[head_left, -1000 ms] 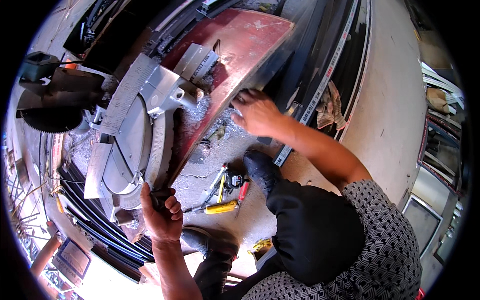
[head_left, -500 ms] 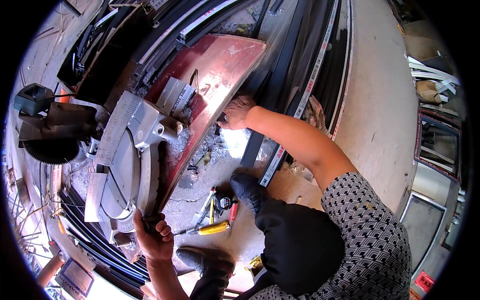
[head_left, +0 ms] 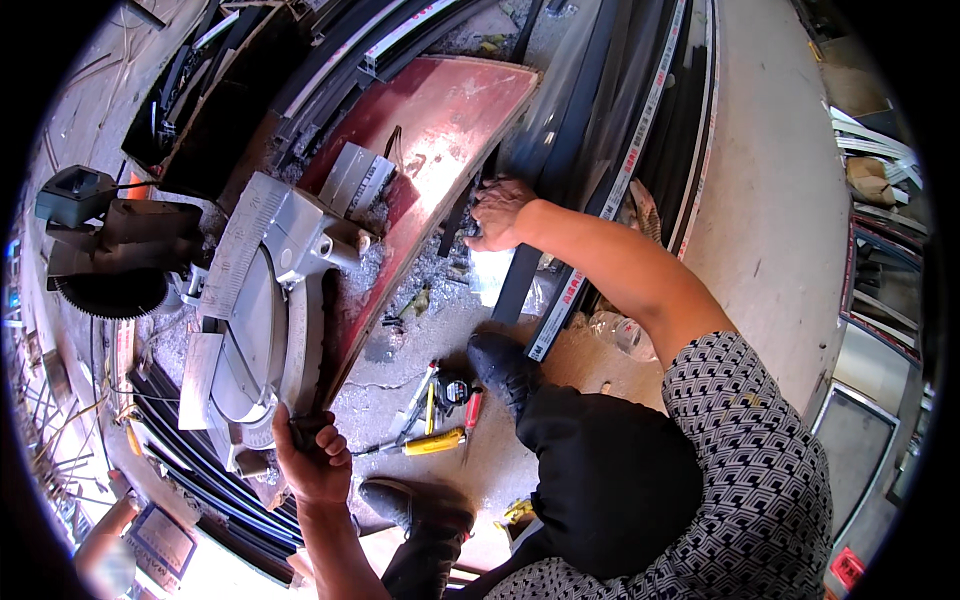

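My left hand [head_left: 315, 455] is closed around the black handle [head_left: 305, 430] at the front of a grey metal mitre saw base [head_left: 255, 330]. The saw's toothed round blade [head_left: 110, 292] and dark head lie at its far left. Beyond the edge of a red board [head_left: 430, 120], my right hand [head_left: 502, 212] reaches out, thumb apart from the curled fingers. Close to its fingertips is a short dark strip [head_left: 455, 225], just past the board's edge. Long dark metal profiles [head_left: 560, 160] lie beside and beyond that hand. A silver block-like piece [head_left: 357, 180] rests on the red board.
On the floor between board and feet lie a yellow-handled tool [head_left: 433, 442], a black tape measure [head_left: 454, 391] and a red-handled tool [head_left: 473, 410]. Metal shavings are scattered around. A clear plastic bottle [head_left: 625, 335] lies under my right arm. Framed panels [head_left: 850, 450] stand at the right.
My right hand has moved slightly right and away from the board's edge, and its thumb has spread. The dark strip beside it now shows more. My left hand keeps its grip on the handle.
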`<action>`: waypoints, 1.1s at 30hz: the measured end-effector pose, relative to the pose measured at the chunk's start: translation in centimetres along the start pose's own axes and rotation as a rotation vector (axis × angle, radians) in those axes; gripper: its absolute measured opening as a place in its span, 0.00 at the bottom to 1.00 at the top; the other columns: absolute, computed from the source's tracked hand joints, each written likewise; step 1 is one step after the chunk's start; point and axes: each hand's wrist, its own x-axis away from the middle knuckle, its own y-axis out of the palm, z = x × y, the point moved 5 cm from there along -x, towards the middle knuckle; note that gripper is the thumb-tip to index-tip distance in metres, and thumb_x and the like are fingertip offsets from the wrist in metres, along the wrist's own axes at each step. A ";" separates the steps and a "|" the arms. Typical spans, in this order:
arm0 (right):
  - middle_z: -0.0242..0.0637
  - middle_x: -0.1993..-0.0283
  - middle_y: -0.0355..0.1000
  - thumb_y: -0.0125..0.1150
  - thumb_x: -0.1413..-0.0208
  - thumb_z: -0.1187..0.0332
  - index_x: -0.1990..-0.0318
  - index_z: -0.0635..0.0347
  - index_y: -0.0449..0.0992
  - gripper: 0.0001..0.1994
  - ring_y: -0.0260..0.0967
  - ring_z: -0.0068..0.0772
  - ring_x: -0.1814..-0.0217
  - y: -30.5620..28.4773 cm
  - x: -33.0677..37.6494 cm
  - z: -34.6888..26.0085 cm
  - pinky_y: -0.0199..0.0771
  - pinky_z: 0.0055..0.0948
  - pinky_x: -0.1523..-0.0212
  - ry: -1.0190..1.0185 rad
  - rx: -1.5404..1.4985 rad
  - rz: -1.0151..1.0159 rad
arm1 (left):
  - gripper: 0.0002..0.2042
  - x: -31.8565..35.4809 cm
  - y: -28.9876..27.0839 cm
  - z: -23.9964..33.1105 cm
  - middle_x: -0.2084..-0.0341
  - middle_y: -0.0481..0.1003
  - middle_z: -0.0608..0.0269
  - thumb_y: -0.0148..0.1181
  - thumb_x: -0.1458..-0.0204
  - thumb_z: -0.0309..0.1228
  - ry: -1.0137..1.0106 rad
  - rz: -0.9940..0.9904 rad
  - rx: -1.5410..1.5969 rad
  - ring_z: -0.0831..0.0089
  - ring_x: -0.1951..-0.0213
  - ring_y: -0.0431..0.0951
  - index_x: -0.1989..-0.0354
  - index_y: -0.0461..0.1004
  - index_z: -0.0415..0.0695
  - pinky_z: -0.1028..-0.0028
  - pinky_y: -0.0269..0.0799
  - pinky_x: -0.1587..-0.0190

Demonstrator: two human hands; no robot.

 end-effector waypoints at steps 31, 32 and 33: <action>0.41 0.31 0.69 0.54 0.35 0.66 0.19 0.24 0.39 0.42 0.67 0.46 0.30 -0.6 0.6 -0.7 0.65 0.51 0.31 0.096 -0.040 -0.300 | 0.30 -1.3 -0.8 -0.7 0.85 0.63 0.74 0.50 0.37 0.61 0.016 0.017 -0.019 0.80 0.84 0.62 0.63 0.75 0.40 0.80 0.55 0.82; 0.41 0.28 0.65 0.54 0.35 0.66 0.20 0.22 0.41 0.41 0.65 0.45 0.28 -0.4 0.1 -0.9 0.65 0.51 0.30 0.081 0.009 -0.252 | 0.30 -0.9 -0.2 -0.7 0.86 0.63 0.74 0.51 0.38 0.62 0.031 0.054 -0.026 0.79 0.84 0.62 0.64 0.75 0.41 0.80 0.55 0.82; 0.40 0.25 0.61 0.55 0.35 0.65 0.20 0.21 0.42 0.41 0.63 0.44 0.26 0.3 -0.3 -0.8 0.65 0.51 0.30 0.073 0.056 -0.207 | 0.30 -0.8 0.4 -0.8 0.86 0.63 0.74 0.52 0.40 0.63 0.041 0.086 -0.035 0.78 0.85 0.62 0.66 0.75 0.43 0.80 0.55 0.81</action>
